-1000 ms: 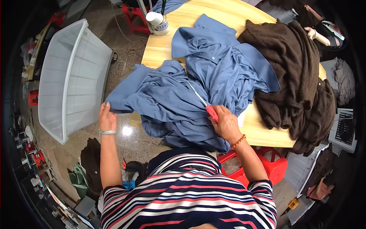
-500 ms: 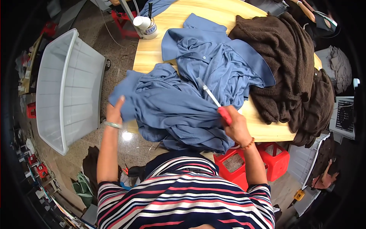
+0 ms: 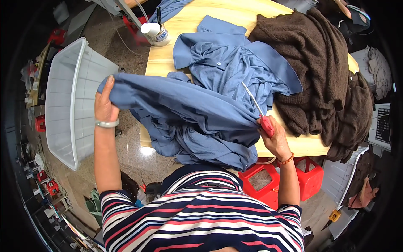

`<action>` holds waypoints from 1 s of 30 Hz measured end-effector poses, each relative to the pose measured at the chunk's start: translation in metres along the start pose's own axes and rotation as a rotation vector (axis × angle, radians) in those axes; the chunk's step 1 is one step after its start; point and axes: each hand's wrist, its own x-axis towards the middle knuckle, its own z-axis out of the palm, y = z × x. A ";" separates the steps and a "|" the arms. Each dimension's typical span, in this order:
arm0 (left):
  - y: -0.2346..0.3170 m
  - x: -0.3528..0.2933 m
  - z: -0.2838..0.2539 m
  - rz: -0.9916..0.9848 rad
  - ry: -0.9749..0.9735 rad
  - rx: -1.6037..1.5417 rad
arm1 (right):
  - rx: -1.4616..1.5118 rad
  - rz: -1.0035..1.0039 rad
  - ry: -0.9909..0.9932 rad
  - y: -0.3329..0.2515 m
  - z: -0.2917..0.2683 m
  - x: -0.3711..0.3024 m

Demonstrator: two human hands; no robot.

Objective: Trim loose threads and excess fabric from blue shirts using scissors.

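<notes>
A blue knitted garment [image 3: 168,98] is stretched between my hands above the near edge of the table. My left hand [image 3: 105,103] grips its far left end, thumb on top, out past the table edge. My right hand [image 3: 275,138] is closed around the red handle of a tool with a long narrow metal blade [image 3: 252,100]; I cannot make out its exact kind. The garment's other end meets my right fingers. Under it hangs more bunched blue cloth [image 3: 201,147]. Beyond lies a blue collared garment [image 3: 235,69] with a small button.
Dark brown knitted garments [image 3: 302,67] are heaped on the right of the wooden table [image 3: 184,46]. A white-capped jar [image 3: 159,33] stands at the far left edge. A large whitish bin [image 3: 77,105] is at left. Red stools [image 3: 308,178] stand below the table's near right side.
My left hand has moved left and up, pulling the blue cloth taut and lifting it. My right hand has shifted slightly right with the tool, whose blade now points more steeply away.
</notes>
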 end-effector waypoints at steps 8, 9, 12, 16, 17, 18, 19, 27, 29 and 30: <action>0.012 -0.069 -0.091 -0.404 -0.293 0.426 | 0.059 -0.029 -0.299 -0.013 -0.002 -0.038; -0.007 -0.074 -0.106 -0.561 -0.320 0.577 | 0.055 -0.021 -0.404 -0.019 -0.001 -0.041; -0.089 -0.089 -0.161 -0.889 -0.421 0.730 | -0.059 -0.074 -0.597 -0.024 0.010 -0.039; -0.138 -0.079 -0.112 -0.739 0.182 0.379 | -0.133 -0.042 -0.456 -0.037 0.011 -0.008; -0.146 -0.069 -0.108 -0.733 0.185 0.373 | -0.121 -0.065 -0.358 -0.041 0.015 0.003; -0.152 -0.057 -0.104 -0.643 0.208 0.497 | -0.107 -0.090 -0.262 -0.045 0.022 0.015; -0.157 -0.046 -0.100 -0.553 0.222 0.621 | -0.094 -0.094 -0.202 -0.043 0.031 0.029; -0.075 -0.013 -0.030 -0.112 -0.114 0.352 | -0.159 0.040 -0.243 -0.013 0.080 0.071; -0.025 -0.026 -0.001 -0.012 -0.194 0.040 | -0.102 0.010 0.078 -0.006 0.060 0.059; -0.006 -0.035 -0.001 -0.020 -0.187 0.040 | -0.092 0.041 0.096 -0.013 0.042 0.053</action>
